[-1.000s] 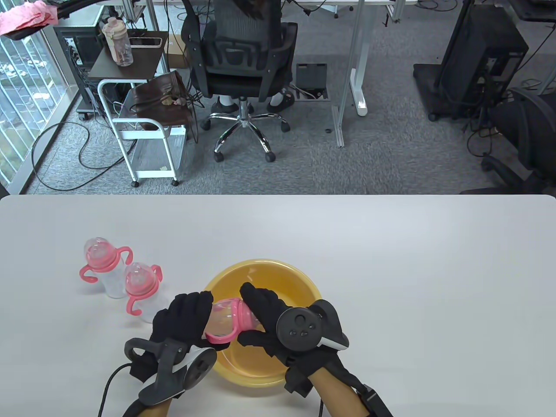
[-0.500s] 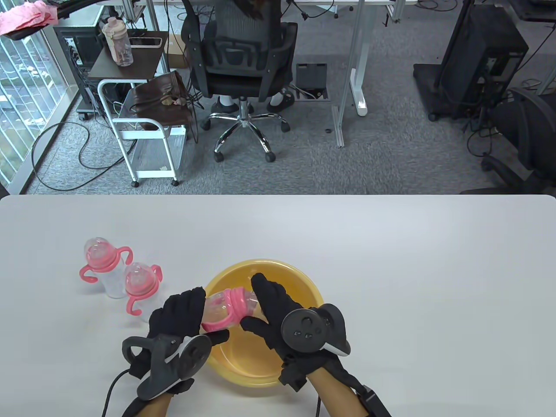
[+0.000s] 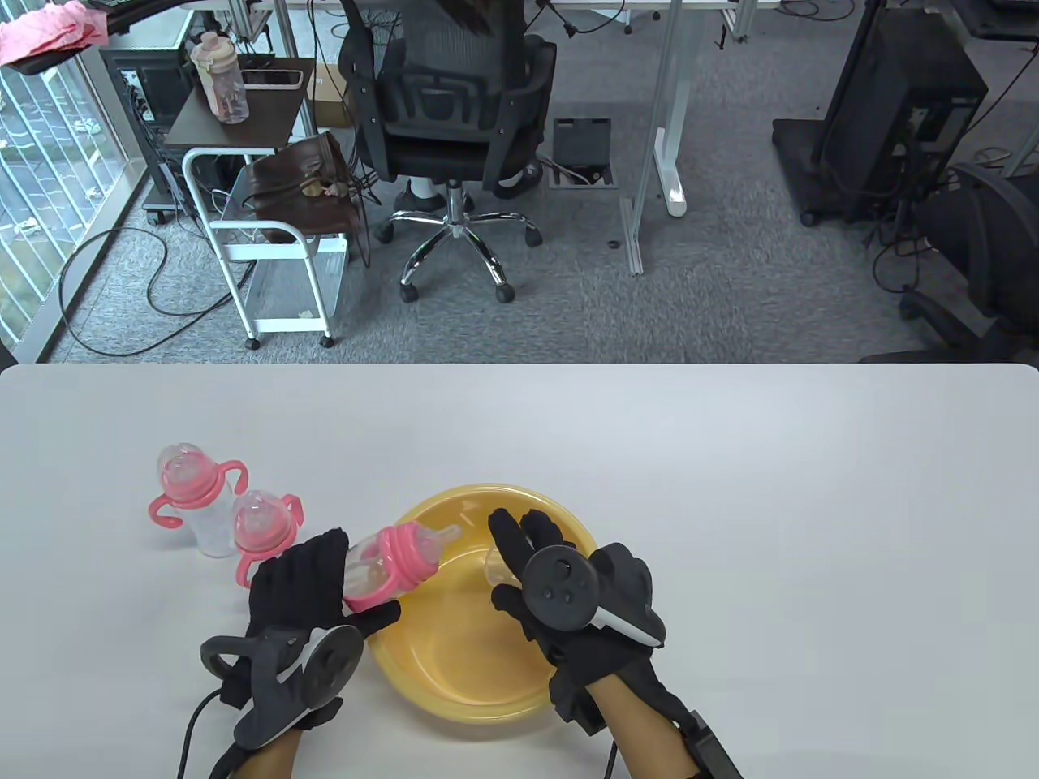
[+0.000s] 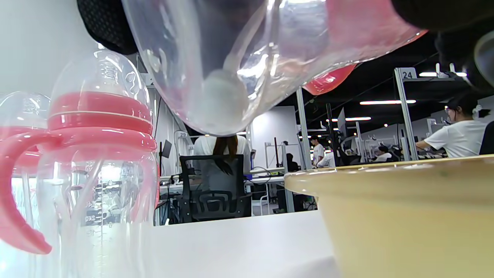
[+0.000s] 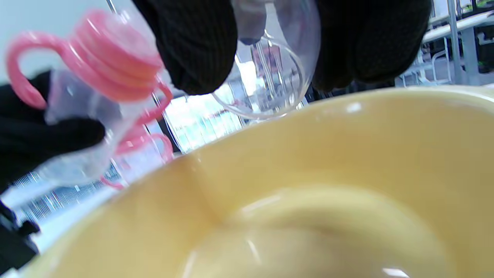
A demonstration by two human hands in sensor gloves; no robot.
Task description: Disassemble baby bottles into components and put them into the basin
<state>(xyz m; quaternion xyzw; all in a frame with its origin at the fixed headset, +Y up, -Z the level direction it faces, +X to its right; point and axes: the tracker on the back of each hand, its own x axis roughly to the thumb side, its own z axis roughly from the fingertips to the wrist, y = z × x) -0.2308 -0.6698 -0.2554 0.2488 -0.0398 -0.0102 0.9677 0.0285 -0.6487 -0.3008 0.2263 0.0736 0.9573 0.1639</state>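
Counting stock: our right hand [image 3: 560, 592] pinched the clear cap [image 5: 266, 83] above the basin [image 3: 454, 690]; our left hand [image 3: 304, 588] gripped its bottle [image 3: 390, 560] at nine o'clock; two bottles [image 3: 219, 507] untouched.

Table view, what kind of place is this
Most likely an open-plan office or lab: a white table faces grey carpet, a black mesh office chair, a desk frame and a computer tower.
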